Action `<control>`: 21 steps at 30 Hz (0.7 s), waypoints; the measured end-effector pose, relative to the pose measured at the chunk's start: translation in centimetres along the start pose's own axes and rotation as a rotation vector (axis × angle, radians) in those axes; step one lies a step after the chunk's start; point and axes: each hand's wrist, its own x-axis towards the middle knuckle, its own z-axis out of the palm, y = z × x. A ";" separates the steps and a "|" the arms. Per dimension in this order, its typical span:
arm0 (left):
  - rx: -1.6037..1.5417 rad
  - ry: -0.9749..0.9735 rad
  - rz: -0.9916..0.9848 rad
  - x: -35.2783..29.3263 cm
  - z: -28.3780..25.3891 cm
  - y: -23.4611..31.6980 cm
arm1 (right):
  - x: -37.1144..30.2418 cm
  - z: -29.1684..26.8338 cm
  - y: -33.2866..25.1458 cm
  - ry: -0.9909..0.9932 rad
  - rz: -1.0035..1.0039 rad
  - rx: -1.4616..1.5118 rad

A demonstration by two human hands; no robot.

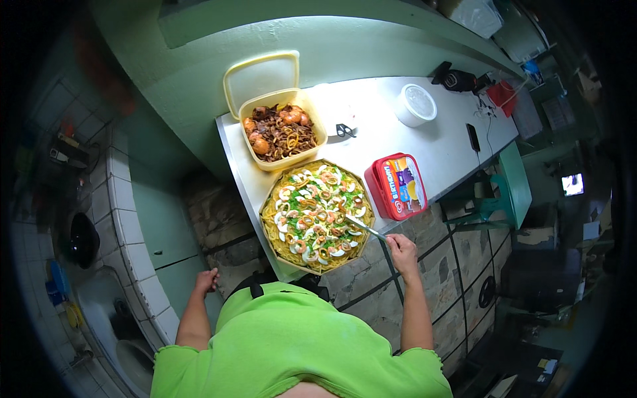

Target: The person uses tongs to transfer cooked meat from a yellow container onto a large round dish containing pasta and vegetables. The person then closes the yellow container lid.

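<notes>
My right hand (402, 255) is closed around the handle of a slim metal utensil (371, 231). Its far end reaches into the noodle dish (318, 222), so I cannot tell whether it is a spoon or a fork. Sliced boiled eggs, squid rings, pink shrimp-like pieces and chopped greens top the yellow noodles. They fill an octagonal tray (320, 271) at the table's near end. My left hand (207, 280) hangs by my left side, away from the table, with its fingers curled and nothing visible in them.
Behind the tray, a pale yellow tub (285, 163) of dark cooked seafood has its lid (263, 78) upright. A red ice-cream tub (394, 189) stands to the right. Further off are black-handled scissors (345, 131), a white round tub (417, 106) and a phone (472, 137). A tiled sink (99, 298) is left.
</notes>
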 end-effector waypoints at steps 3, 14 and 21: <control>-0.009 0.005 0.044 -0.1 0.3 0.8 | -0.5 -0.8 -1.6 0.045 -0.027 -0.105; -0.043 0.036 -0.029 -1.7 -0.1 -1.4 | 9.7 0.5 -10.1 0.308 -0.417 0.149; -0.175 0.076 -0.039 -2.1 -0.9 -4.0 | 18.4 7.5 -16.0 0.178 -0.428 -0.375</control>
